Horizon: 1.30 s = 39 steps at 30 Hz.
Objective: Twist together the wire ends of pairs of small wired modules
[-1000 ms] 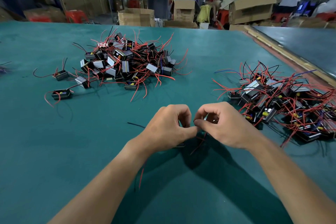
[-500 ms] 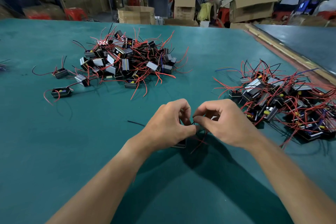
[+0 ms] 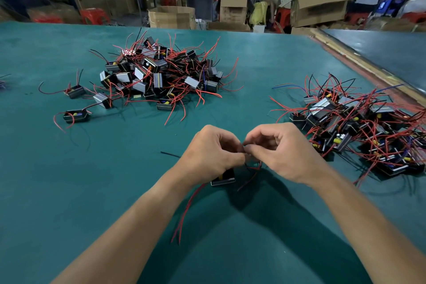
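My left hand (image 3: 213, 153) and my right hand (image 3: 284, 151) meet fingertip to fingertip above the green table (image 3: 69, 191), both pinching the wire ends (image 3: 244, 145) between thumb and forefinger. A small black module (image 3: 223, 177) hangs just under my left hand, partly hidden by it. Red wires (image 3: 186, 210) trail from it toward me, and a black wire (image 3: 169, 154) sticks out to the left. Any second module is hidden behind my hands.
A large heap of loose modules (image 3: 159, 76) with red wires lies at the back centre-left, with a few strays (image 3: 76, 116) to its left. Another heap (image 3: 359, 122) lies to the right. A wooden strip (image 3: 368, 69) bounds the table's right side. Boxes and people are beyond.
My hands stayed together at the same spot, fingers working on the wire ends. The module under my left hand and its red wires have come more into sight.
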{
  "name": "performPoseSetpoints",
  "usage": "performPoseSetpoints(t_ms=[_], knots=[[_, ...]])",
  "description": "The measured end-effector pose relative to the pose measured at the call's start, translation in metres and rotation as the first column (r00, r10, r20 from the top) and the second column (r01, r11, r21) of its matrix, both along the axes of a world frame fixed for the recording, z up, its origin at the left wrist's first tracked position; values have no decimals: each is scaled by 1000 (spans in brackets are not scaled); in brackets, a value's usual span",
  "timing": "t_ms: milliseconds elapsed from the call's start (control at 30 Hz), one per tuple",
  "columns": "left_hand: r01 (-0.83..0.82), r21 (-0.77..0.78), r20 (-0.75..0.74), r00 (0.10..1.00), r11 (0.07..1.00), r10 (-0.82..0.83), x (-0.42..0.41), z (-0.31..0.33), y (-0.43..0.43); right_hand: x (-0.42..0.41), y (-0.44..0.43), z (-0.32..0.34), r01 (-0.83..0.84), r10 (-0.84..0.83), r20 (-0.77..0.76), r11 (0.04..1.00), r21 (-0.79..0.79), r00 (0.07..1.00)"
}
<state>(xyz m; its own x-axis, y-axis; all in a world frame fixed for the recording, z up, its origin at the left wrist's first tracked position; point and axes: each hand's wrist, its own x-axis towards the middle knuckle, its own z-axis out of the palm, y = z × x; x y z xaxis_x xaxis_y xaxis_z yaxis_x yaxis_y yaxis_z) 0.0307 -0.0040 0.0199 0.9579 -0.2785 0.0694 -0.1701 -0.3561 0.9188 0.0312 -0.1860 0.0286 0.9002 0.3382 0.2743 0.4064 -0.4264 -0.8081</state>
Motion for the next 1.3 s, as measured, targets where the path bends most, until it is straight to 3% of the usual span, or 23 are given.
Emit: performPoseSetpoints(t_ms=[367,667,833,1100,1300], knots=[[-60,7,7,998,998,60,0,3,-1,-1,-5,5,-15,14,-13,994,-105,1000],[-73,142,163,985,987,49,-4,3,-1,3,-6,2,-25,12,-51,967,-255,999],[-58,152,178,984,987,30,-4,3,1,3,-5,2,-48,16,-180,983,-175,984],[23,-20,12,1000,1000,-23,-4,10,4,0,-4,3,-63,49,-259,997,-47,965],[32,-72,-20,999,997,-34,-4,11,1,1,-7,4,-85,70,-197,994,-69,978]])
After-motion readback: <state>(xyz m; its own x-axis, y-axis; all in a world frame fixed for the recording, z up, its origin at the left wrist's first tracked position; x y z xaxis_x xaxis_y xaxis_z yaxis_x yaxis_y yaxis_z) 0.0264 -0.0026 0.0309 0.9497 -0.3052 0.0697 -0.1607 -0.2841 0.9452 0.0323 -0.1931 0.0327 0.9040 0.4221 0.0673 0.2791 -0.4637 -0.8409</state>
